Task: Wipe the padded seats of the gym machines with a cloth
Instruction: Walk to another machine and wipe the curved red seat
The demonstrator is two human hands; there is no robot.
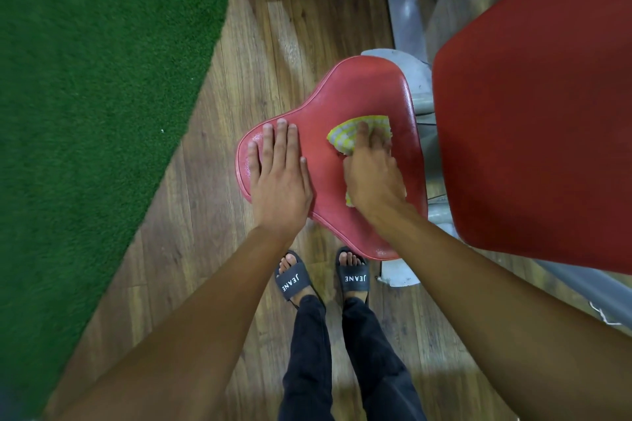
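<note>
Padded seat (345,106), red and narrowing toward the machine's grey frame (407,14), carries both hands. The left hand (278,174) lies flat with fingers spread on its wide near-left corner, fingertips at the rim. The right hand (372,171) presses a yellow checked cloth (345,133) flat near the seat's right edge, just beside one larger red pad (533,120). Wooden floor (212,215) lies open to the left, then green turf (89,79). Two black slides (355,278) stand below the seat.
</note>
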